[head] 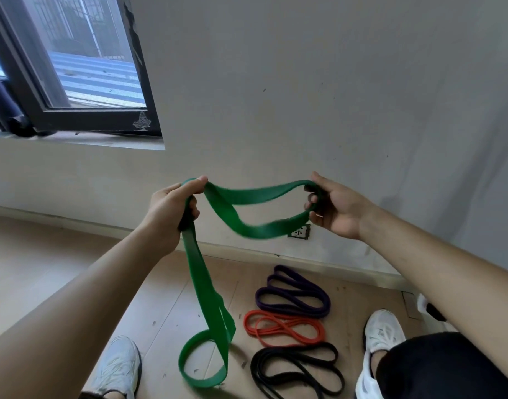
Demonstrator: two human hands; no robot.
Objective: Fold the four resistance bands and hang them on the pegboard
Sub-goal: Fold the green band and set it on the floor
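The green band (201,282) looked light, soft and rubbery, likely grippy but floppy, so a hold at each bend seemed best. The left hand (169,210) gripped one fold and the right hand (337,210) pinched the other. A wide, flat, matte loop sagged between the fingers, and a long tail hung below the left ones.

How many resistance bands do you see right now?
4. The green band is held between the left hand and right hand. The purple band, red band and black band lie on the floor, purple farthest, black nearest. None appears hidden.
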